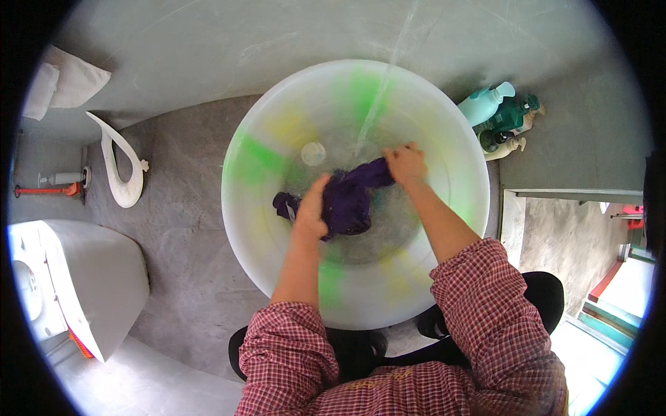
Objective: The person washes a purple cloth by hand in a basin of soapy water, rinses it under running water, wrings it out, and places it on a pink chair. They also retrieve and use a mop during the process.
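Note:
A wet dark purple cloth [349, 200], seemingly a garment, lies in shallow water inside a large round white tub [239, 229] with green and yellow patches. Its exact kind cannot be made out. With fingers closed, my right hand [406, 164] grips the cloth's upper right end. My left hand [312, 208] is closed on its left part, and a short piece sticks out beyond that hand. A thin clear streak of water [378, 97] comes down from above into the tub, between the cloth and the far rim.
Several bottles, among them a light blue bottle [485, 104], stand by the wall right of the tub. A white toilet seat-shaped ring [125, 170] leans at the left, above a white toilet [104, 270]. A doorway [513, 229] opens on the right. My knees flank the tub's near side.

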Action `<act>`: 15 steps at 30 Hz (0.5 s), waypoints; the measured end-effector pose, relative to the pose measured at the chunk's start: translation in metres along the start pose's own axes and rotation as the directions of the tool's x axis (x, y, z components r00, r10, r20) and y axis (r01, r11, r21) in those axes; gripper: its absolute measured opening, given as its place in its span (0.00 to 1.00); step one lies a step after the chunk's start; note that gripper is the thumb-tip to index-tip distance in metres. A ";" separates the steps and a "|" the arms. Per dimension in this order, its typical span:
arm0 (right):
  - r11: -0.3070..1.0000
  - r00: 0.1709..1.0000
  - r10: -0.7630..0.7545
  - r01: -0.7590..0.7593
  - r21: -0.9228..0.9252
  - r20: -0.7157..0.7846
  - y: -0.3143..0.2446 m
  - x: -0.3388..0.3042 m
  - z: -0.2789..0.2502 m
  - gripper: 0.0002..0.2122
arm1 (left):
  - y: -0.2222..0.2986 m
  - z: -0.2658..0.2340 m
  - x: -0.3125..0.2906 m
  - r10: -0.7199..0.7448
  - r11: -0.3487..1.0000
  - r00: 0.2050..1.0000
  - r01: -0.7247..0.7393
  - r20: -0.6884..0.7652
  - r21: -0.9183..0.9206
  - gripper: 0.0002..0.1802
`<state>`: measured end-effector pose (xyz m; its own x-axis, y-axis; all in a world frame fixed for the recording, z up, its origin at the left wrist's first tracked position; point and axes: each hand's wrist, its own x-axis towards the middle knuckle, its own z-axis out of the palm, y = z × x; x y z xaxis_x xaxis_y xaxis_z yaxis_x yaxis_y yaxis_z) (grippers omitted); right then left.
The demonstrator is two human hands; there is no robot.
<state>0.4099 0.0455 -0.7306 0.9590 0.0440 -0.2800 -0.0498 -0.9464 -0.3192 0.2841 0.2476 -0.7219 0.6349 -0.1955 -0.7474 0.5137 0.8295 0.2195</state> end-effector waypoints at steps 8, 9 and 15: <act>0.771 0.784 -0.395 0.000 0.637 0.479 -0.085 -0.056 0.037 0.20 | -0.004 -0.036 -0.007 0.144 0.970 0.980 -0.167 -0.135 -0.178 0.36; 0.725 0.792 -0.484 0.124 0.678 0.373 -0.099 -0.079 0.032 0.17 | -0.004 -0.041 -0.006 0.074 0.947 0.996 -0.087 -0.054 -0.308 0.35; 0.760 0.832 -0.549 0.537 0.367 -0.081 -0.134 -0.138 0.007 0.09 | -0.012 -0.037 0.005 0.243 0.950 0.934 -0.175 0.261 -0.258 0.26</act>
<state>0.2823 0.1687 -0.6550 0.8478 0.5300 0.0160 0.3750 -0.5779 -0.7249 0.2598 0.2558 -0.7516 0.8689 -0.1177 -0.4808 0.2282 0.9572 0.1779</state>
